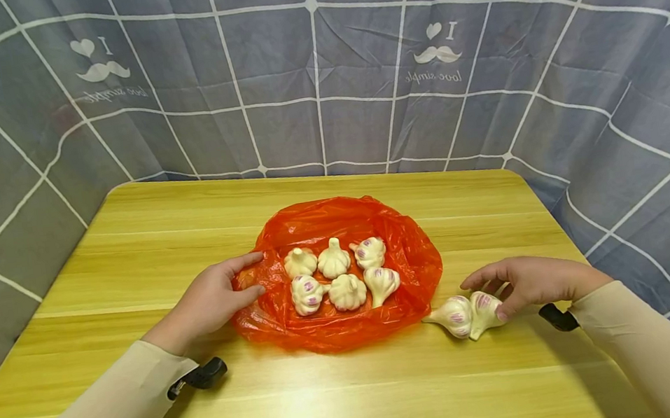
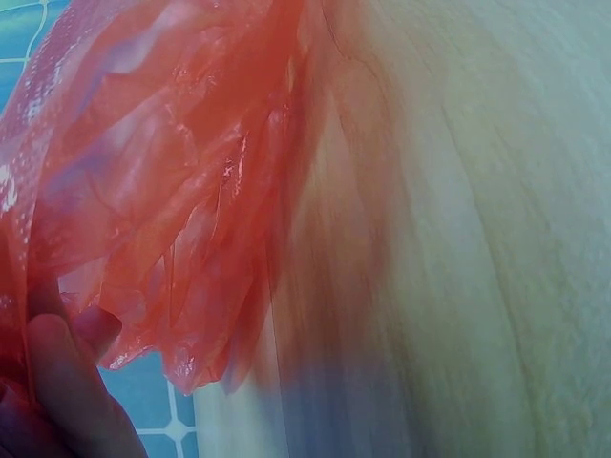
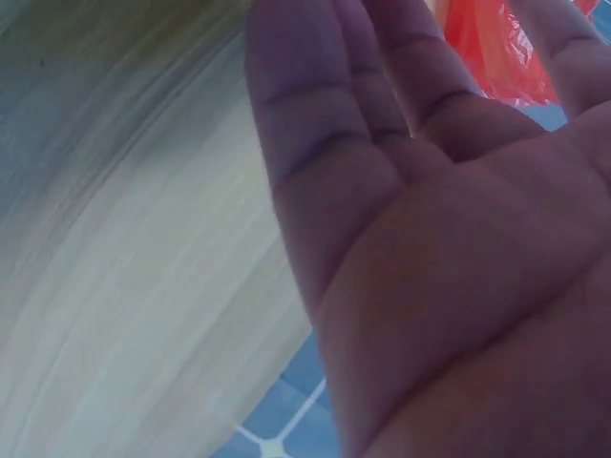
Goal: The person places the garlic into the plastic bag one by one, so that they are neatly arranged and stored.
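An orange-red plastic bag (image 1: 405, 235) lies spread wide on the table, its mouth facing up. Several garlic bulbs (image 1: 347, 292) sit inside it in two rows, white with some purple streaks. My left hand (image 1: 209, 296) holds the bag's left rim; in the left wrist view the thin film (image 2: 191, 181) drapes past the fingertips. Beyond the bag's right edge, two more garlic bulbs (image 1: 456, 316) lie side by side on the wood. Over the right-hand one my right hand (image 1: 532, 282) hovers with loosely bent fingers, the thumb at its side. The right wrist view shows the bare palm (image 3: 458, 258).
The light wooden table (image 1: 311, 410) has rounded far corners. A grey curtain (image 1: 277, 61) with white grid lines hangs behind it and on both sides. Black wrist mounts (image 1: 204, 374) stick out under both sleeves.
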A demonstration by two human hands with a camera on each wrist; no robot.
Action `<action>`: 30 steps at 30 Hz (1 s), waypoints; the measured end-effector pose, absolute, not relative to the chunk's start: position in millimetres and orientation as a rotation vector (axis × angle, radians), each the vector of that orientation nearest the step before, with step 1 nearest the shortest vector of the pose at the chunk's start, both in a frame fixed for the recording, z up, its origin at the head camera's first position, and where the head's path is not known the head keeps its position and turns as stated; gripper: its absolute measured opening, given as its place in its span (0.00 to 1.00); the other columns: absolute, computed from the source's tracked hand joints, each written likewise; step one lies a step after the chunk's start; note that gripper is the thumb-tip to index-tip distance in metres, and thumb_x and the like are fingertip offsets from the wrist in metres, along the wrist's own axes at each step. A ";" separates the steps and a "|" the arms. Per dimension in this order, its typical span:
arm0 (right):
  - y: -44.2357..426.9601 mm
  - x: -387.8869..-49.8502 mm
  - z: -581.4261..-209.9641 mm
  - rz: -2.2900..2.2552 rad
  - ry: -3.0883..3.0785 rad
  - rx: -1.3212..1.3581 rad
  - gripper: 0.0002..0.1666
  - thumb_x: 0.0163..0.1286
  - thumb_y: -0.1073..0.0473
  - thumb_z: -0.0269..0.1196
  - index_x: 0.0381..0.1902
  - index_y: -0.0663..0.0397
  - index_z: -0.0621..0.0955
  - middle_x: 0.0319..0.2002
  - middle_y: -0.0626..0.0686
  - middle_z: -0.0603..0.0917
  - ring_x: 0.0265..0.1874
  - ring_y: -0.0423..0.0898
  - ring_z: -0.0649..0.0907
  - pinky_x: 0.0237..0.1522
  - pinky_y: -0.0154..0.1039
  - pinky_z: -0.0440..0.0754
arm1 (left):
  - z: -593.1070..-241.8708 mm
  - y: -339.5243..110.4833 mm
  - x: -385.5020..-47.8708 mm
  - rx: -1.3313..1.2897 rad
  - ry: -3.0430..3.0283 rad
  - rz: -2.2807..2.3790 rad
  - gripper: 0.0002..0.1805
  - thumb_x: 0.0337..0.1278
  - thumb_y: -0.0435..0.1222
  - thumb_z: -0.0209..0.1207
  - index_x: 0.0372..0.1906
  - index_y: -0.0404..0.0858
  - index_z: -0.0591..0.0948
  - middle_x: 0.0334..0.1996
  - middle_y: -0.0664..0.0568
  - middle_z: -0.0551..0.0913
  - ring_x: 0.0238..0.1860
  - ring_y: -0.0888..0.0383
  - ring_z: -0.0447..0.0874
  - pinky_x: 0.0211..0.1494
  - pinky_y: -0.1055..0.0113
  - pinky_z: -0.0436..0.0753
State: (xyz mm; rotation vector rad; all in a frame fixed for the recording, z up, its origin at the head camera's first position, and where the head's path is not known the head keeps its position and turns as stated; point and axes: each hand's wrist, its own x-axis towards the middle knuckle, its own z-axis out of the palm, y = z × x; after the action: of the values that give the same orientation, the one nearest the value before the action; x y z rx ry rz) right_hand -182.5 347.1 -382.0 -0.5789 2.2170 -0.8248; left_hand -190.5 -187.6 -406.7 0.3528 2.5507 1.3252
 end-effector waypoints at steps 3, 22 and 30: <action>347.3 -181.5 -384.5 -0.834 2.196 -0.540 0.39 0.59 0.65 0.74 0.70 0.58 0.78 0.56 0.57 0.85 0.48 0.52 0.84 0.48 0.33 0.84 | -406.9 -187.5 -190.5 0.355 2.547 1.327 0.37 0.69 0.39 0.67 0.79 0.39 0.68 0.48 0.38 0.84 0.23 0.56 0.85 0.30 0.64 0.87; 348.3 -186.2 -390.7 -0.915 2.117 -0.490 0.34 0.57 0.71 0.71 0.63 0.57 0.80 0.49 0.55 0.84 0.41 0.44 0.83 0.41 0.31 0.83 | -407.6 -188.8 -190.2 0.367 2.570 1.296 0.37 0.69 0.40 0.67 0.79 0.40 0.69 0.45 0.40 0.85 0.23 0.57 0.83 0.29 0.66 0.86; 348.6 -186.6 -392.1 -0.973 2.074 -0.463 0.35 0.56 0.73 0.71 0.64 0.61 0.79 0.49 0.57 0.83 0.41 0.44 0.83 0.42 0.32 0.84 | -405.3 -188.2 -189.0 0.386 2.583 1.294 0.37 0.69 0.40 0.67 0.79 0.39 0.69 0.40 0.43 0.84 0.22 0.57 0.82 0.28 0.67 0.84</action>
State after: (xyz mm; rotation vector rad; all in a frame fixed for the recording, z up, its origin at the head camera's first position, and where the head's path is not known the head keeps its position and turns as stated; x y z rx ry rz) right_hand -186.6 348.6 -392.1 -0.4629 2.0737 -0.9728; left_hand -189.0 -188.2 -405.3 0.3856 2.5830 1.2937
